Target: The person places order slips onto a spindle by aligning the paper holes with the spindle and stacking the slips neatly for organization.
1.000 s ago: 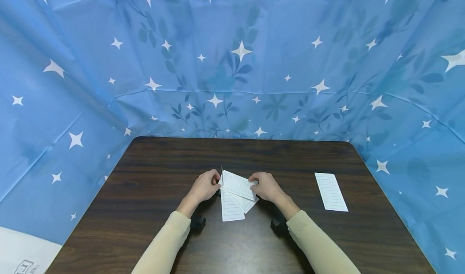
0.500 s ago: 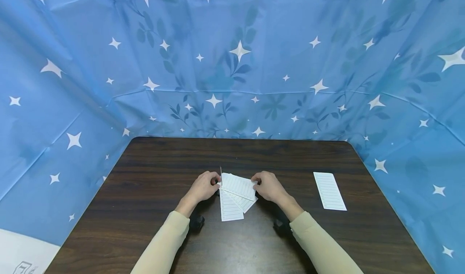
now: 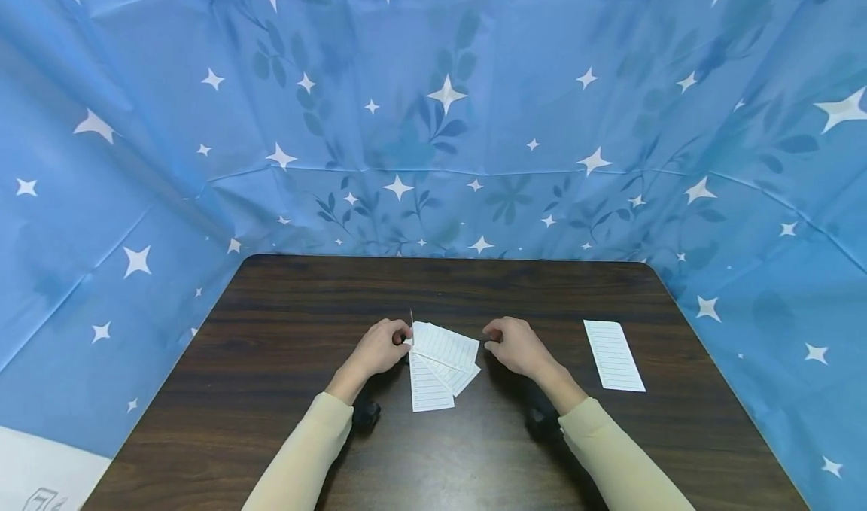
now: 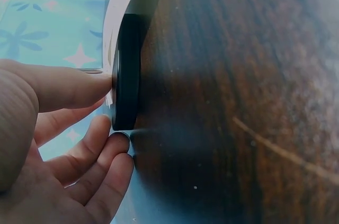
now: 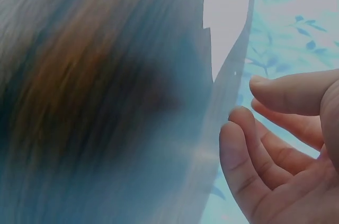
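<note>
Several white lined paper slips (image 3: 445,347) lie fanned out mid-table, overlapping near their left corner. A thin upright spike (image 3: 412,321) rises through that corner. Below it, the left wrist view shows a black round base (image 4: 127,73) under the paper. My left hand (image 3: 379,348) pinches the slips' left corner beside the spike, thumb on top. My right hand (image 3: 518,345) is just to the right of the slips, apart from them, its fingers loosely bent with nothing between thumb and fingertips. In the right wrist view the slips (image 5: 228,7) appear beyond those fingers.
Another lined paper slip (image 3: 614,355) lies alone on the right side of the dark wooden table (image 3: 305,285). A blue star-patterned cloth (image 3: 433,120) hangs behind the table and along its sides. A white printed object (image 3: 47,466) shows at the lower left.
My right hand has let go of the slips' right end and moved away to the right. The top slips have settled into a slight fan. My left hand has stayed at the corner.
</note>
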Motion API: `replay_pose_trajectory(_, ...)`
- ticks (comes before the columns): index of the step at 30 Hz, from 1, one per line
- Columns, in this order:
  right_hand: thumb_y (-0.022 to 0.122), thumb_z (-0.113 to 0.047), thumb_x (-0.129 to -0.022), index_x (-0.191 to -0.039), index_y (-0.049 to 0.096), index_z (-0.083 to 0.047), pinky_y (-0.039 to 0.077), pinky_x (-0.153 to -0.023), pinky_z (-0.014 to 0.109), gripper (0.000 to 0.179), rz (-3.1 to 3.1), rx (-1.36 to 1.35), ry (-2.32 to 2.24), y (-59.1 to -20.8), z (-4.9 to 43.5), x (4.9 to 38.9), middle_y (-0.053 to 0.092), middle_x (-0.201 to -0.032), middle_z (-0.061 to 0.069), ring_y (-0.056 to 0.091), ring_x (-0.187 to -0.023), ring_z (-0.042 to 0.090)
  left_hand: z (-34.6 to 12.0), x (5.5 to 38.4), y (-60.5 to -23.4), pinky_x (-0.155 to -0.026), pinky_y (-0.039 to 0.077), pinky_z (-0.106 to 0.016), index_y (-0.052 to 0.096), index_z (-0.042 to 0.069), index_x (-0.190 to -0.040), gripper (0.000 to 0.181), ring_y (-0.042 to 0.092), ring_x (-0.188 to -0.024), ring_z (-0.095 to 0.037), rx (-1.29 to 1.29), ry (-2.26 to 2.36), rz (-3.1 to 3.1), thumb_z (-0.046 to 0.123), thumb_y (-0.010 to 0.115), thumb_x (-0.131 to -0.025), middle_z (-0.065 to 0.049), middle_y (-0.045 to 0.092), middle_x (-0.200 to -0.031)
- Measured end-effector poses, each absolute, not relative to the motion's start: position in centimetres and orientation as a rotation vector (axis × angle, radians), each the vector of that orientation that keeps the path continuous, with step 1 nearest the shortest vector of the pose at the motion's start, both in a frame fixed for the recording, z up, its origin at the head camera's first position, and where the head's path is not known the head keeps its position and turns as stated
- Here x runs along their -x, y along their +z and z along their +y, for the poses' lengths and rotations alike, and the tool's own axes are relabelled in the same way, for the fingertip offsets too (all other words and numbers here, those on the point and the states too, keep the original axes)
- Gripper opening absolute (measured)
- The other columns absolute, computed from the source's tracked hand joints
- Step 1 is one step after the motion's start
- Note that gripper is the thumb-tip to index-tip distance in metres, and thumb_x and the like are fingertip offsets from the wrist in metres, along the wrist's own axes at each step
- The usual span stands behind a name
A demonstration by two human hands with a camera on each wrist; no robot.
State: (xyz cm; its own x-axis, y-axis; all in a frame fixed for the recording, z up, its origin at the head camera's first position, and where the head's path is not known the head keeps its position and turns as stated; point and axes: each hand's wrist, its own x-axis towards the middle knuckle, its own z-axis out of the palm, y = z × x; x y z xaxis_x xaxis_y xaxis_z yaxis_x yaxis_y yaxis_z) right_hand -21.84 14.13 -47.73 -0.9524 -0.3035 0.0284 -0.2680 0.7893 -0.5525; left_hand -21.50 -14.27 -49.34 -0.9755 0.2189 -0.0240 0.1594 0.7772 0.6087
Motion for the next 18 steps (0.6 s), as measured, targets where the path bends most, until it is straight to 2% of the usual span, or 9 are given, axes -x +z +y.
replay_pose_trajectory(11,0.075,-0.013,-0.091,-0.112,0.074,-0.004,0.054,-0.077,0.044,0.023,2.979,0.491,-0.693,-46.9,15.3,21.0,0.067,-0.099,0.006,0.064,-0.087,0.020,-14.2,21.6,-49.3,-0.069,0.041,-0.036,0.070,0.011,-0.107,0.013,0.048,-0.079,-0.019,-0.293,0.962,2.871,0.012,0.071,-0.094,-0.003,0.053,-0.090)
replay_pose_trajectory(18,0.074,-0.018,-0.094,-0.114,0.074,-0.006,0.055,-0.080,0.048,0.024,3.042,0.581,-0.557,-46.4,16.3,20.3,0.068,-0.106,0.009,0.067,-0.095,0.027,-14.2,21.5,-49.4,-0.070,0.042,-0.036,0.070,0.011,-0.108,0.013,0.049,-0.080,-0.019,-0.287,0.964,2.870,0.011,0.071,-0.094,-0.002,0.053,-0.091)
